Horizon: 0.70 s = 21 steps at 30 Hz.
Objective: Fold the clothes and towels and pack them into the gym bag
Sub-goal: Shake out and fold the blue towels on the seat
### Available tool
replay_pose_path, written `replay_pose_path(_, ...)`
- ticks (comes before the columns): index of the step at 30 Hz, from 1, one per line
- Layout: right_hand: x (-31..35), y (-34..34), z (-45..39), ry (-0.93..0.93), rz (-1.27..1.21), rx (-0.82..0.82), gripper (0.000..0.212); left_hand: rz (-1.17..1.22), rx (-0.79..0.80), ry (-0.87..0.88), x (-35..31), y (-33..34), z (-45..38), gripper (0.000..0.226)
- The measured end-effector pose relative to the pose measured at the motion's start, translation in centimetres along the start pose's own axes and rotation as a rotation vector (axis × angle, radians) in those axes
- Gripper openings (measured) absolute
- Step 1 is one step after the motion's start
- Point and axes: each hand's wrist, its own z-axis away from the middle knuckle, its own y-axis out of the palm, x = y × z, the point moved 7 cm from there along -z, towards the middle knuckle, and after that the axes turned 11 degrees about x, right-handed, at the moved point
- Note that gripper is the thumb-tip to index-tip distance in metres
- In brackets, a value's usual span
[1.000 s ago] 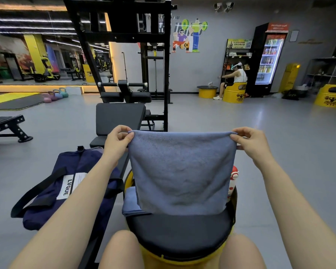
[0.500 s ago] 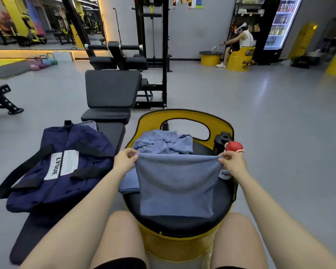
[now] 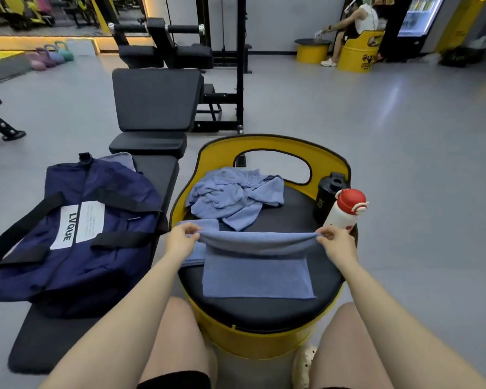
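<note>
Gym bag (image 3: pixel 76 234): navy, black straps, white panel lettered LVQUE; lies slumped on the black padded bench (image 3: pixel 152 175), left of the stool. A bit of blue cloth shows at its far end.
Folded piece (image 3: pixel 199 224): blue, flat on the stool's left edge, partly under the left hand.
Left hand (image 3: pixel 181 238): grip closed in a pinch on the towel's left upper corner.
Towel (image 3: pixel 257 272): blue-grey terry, doubled over; lower part lies flat and square on the black seat of the yellow stool (image 3: pixel 264 343), upper fold raised between both hands, sagging slightly mid-span.
Loose heap (image 3: pixel 236 196): crumpled blue cloth at the seat's far side, unfolded.
Right hand (image 3: pixel 337 244): grip pinched shut on the towel's right upper corner.
Bottles: a white one with red cap (image 3: pixel 344 210), a black shaker (image 3: pixel 328 197) just behind it, at the seat's right rim.
</note>
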Motion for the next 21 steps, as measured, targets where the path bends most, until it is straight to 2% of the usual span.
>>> replay_pose_path(9,-6.6,5.6,1.2,0.192,0.198,0.207,0.01,-0.153,0.204,-0.151,7.1,4.3,0.9,0.012)
replay_pose_path(15,-8.8,7.6,1.6,0.248,0.352,0.298,0.011,-0.224,0.348,-0.248,9.0,6.0,0.8,0.015)
replay_pose_path(21,-9.5,8.4,1.2,0.31,0.317,0.362,0.021,-0.256,0.457,-0.313,9.2,6.8,0.3,0.008)
